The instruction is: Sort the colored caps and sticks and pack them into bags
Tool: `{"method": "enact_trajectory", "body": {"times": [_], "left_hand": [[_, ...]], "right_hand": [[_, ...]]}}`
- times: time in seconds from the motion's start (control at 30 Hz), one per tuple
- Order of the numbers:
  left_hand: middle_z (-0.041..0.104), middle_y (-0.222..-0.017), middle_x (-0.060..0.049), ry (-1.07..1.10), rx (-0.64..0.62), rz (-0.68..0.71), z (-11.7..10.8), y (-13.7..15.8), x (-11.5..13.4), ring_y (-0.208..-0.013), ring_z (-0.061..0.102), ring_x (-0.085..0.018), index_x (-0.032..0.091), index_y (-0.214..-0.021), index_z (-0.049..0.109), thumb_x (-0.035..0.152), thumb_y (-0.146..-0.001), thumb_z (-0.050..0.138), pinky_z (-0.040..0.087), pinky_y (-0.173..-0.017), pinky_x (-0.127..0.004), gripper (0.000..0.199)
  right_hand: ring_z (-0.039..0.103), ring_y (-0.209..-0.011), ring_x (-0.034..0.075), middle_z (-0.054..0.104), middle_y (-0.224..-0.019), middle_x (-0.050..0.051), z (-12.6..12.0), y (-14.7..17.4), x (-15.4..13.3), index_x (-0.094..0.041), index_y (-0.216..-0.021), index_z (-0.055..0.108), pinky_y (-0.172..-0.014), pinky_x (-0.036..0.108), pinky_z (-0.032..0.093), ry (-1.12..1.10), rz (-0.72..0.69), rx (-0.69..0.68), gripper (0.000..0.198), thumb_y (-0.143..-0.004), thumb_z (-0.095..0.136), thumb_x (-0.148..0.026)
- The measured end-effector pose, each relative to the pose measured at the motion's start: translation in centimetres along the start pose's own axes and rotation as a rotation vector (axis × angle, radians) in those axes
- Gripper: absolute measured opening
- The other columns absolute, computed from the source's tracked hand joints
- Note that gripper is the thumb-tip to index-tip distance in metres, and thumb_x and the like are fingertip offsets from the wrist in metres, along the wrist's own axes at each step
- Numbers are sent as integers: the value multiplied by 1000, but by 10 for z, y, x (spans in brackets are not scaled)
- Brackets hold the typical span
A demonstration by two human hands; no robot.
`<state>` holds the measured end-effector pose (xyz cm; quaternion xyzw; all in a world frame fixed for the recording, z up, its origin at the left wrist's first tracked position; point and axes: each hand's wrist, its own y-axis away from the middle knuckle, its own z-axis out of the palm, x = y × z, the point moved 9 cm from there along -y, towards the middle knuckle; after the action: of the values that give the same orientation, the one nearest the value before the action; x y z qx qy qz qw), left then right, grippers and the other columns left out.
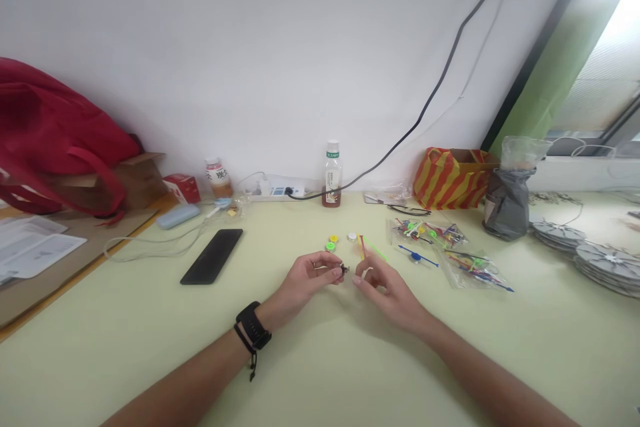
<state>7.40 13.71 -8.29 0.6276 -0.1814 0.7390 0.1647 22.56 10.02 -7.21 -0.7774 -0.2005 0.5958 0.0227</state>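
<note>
My left hand [316, 273] pinches a small dark part [345, 270] between thumb and fingertips; its exact kind is too small to make out. Close by on the right, my right hand [387, 285] has its thumb and index finger apart, with the other fingers curled. A thin red plastic strip [362, 244] shows just beyond the right index finger, its near end hidden. Behind it lies a thin bright green strip [376, 250]. Small round pieces, one yellow [333, 238], one green [331, 247] and one white [352, 237], sit beyond my hands.
To the right are a blue pointer [417, 256] and clear bags [475, 270] of coloured plastic parts. Stacked grey discs [607, 260] stand farther right. A black phone [213, 257] lies left. A drink bottle [332, 173] stands by the wall, with a black cable [400, 143] crossing.
</note>
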Motion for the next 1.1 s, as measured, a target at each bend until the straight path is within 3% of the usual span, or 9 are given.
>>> {"method": "enact_trajectory", "body": {"times": [0.07,0.13,0.3,0.43,0.67,0.77,0.87,0.97,1.1], "left_hand": [[68,-105,-7,7,14,-2,-1,-1,0,-92,68,-19,16,-104,75,32,-81,84,55,-89,-35,29],[68,-103,-7,11,21,-6,-1,-1,0,-91,68,-18,16,-102,75,31,-80,85,55,-87,-34,29],[68,-104,-7,-8,0,3,2,1,2,-91,68,-19,15,-102,76,32,-81,85,54,-89,-34,29],[69,-106,-7,-27,-18,24,4,2,4,-96,67,-20,16,-103,76,33,-83,83,53,-91,-33,26],[69,-102,-7,-12,-8,36,3,1,5,-90,66,-18,16,-102,76,32,-82,84,54,-88,-32,27],[69,-100,-7,6,2,24,2,0,3,-89,67,-18,15,-101,76,31,-81,85,55,-87,-32,28],[69,-98,-7,16,3,9,1,0,0,-88,67,-18,15,-101,75,32,-80,85,55,-88,-33,29],[70,-99,-7,7,-3,8,2,0,1,-90,67,-18,15,-102,75,33,-81,85,55,-89,-34,29],[71,-103,-8,-26,-8,19,2,2,4,-92,68,-19,16,-103,76,34,-81,84,54,-88,-33,30]], "right_hand": [[48,-59,13,50,-64,0,5,-2,0,-19,-62,56,-61,28,41,-9,15,-76,51,-101,50,-50],[43,-56,13,42,-57,-2,3,-3,-1,-20,-56,45,-58,28,37,-19,29,-73,55,-101,50,-52],[57,-75,16,64,-89,3,-3,0,-10,-22,-103,61,-68,29,46,-13,-25,19,23,-98,60,-44],[64,-87,19,68,-110,7,3,2,-10,-26,-124,59,-76,33,52,15,-27,-18,29,-98,60,-40],[63,-79,16,66,-109,5,2,2,-4,-29,-140,50,-73,31,52,-43,0,12,47,-97,62,-41],[56,-66,13,63,-83,2,2,1,-1,-21,-94,68,-66,29,46,-35,16,-30,28,-98,58,-47],[44,-56,12,45,-57,-2,3,-1,0,-20,-55,47,-59,29,38,-41,19,-80,57,-101,50,-53],[45,-60,13,50,-64,-2,-4,-3,-3,-20,-69,53,-58,28,38,-60,27,-1,44,-98,57,-53],[62,-84,18,66,-96,5,-1,-2,-11,-22,-101,62,-75,31,50,-60,-4,-9,27,-97,62,-49]]}}
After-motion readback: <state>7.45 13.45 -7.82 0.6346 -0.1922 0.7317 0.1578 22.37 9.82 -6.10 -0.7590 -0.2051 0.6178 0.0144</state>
